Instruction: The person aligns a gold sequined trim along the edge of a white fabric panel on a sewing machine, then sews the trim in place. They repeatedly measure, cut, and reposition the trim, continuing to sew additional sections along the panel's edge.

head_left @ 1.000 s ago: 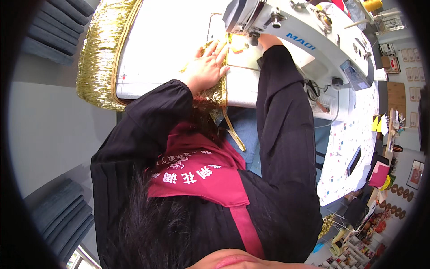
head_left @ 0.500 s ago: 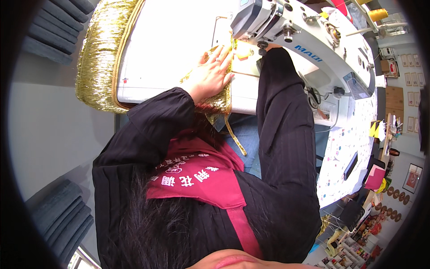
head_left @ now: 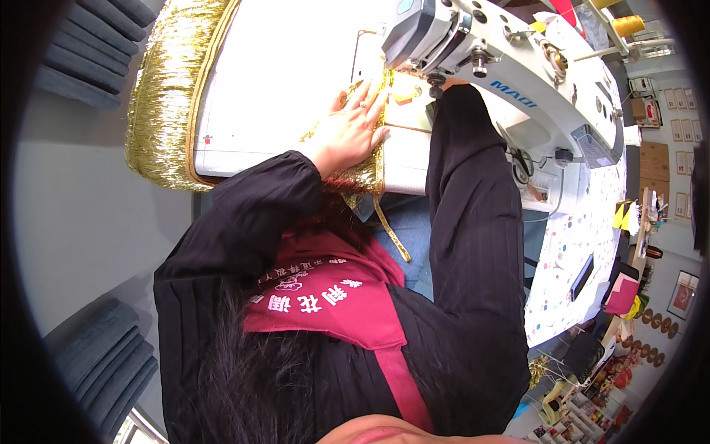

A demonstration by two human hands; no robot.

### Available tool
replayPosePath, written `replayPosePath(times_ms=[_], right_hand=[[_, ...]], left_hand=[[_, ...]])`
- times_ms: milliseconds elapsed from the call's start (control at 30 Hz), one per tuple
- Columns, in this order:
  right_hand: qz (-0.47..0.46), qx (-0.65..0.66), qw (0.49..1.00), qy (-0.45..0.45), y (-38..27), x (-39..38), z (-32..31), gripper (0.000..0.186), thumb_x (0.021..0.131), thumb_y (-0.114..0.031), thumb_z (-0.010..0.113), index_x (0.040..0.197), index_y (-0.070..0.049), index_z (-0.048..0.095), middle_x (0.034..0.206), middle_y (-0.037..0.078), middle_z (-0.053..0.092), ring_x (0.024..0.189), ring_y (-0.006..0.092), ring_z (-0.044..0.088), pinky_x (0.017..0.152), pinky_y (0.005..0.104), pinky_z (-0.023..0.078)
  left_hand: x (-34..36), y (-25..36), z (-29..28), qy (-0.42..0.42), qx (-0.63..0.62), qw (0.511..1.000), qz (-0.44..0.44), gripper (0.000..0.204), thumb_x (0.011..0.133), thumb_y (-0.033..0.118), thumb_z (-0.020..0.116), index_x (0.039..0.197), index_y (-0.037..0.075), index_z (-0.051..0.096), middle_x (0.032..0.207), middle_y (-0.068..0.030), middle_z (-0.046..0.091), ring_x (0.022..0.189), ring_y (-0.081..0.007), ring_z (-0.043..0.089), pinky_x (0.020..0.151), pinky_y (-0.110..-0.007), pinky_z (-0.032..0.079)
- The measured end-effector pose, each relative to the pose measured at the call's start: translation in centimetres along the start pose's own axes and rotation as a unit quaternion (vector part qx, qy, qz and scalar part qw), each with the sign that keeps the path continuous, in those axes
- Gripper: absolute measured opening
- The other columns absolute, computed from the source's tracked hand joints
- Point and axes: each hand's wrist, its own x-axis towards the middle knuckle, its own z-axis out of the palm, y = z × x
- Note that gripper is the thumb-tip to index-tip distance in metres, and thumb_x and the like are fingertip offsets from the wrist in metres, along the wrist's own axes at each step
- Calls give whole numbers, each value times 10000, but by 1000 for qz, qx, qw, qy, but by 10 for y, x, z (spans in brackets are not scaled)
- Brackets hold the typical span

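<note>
My left hand [head_left: 349, 132] lies flat with its fingers stretched out, pressing on gold tinsel fringe [head_left: 364, 175] on the white bed of the sewing machine [head_left: 510, 85]. The fringe's braided edge runs beneath my fingertips toward the needle area, and its loose gold tape end [head_left: 394, 235] hangs over the front edge toward my lap. My right forearm reaches under the machine's arm. Only a sliver of my right hand [head_left: 454, 83] shows beside the machine head; its fingers are hidden.
A thick bundle of gold fringe [head_left: 159, 111] drapes over the table's left edge. Scissors [head_left: 522, 166] lie under the machine's arm at right. A phone-like dark slab [head_left: 582, 277] rests on the patterned white table cover [head_left: 551, 296]. Yellow thread [head_left: 627, 27] stands at top right.
The whole view has shifted slightly. My left hand stays flat on the fringe, and my right arm remains under the machine; little else differs.
</note>
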Motion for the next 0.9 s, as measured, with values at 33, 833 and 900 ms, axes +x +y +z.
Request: replayPosePath(times_ms=[33, 833, 900], right_hand=[[4, 0, 1000, 4, 1, 0, 1, 286, 942, -211, 626, 1147, -38, 727, 1152, 238, 716, 1100, 390, 697, 917, 494, 552], [26, 19, 999, 35, 17, 13, 17, 301, 937, -288, 628, 1057, -33, 735, 1062, 229, 727, 1029, 403, 701, 843, 499, 545], [17, 33, 999, 40, 24, 14, 18, 304, 937, -294, 628, 1050, -33, 736, 1055, 228, 728, 1023, 404, 701, 837, 499, 544]], left_hand=[[0, 0, 0, -2, 0, 1000, 2, 688, 1081, 469, 369, 1609, 34, 289, 1651, -189, 352, 1583, -298, 211, 1237, -503, 110], [-2, 4, 2, 14, -12, 1000, 20, 675, 1067, 461, 421, 1587, 37, 343, 1667, -181, 320, 1583, -297, 214, 1245, -495, 164], [-2, 3, 2, 8, -25, 999, 18, 676, 1066, 459, 426, 1587, 35, 341, 1669, -183, 314, 1582, -302, 214, 1246, -495, 169]])
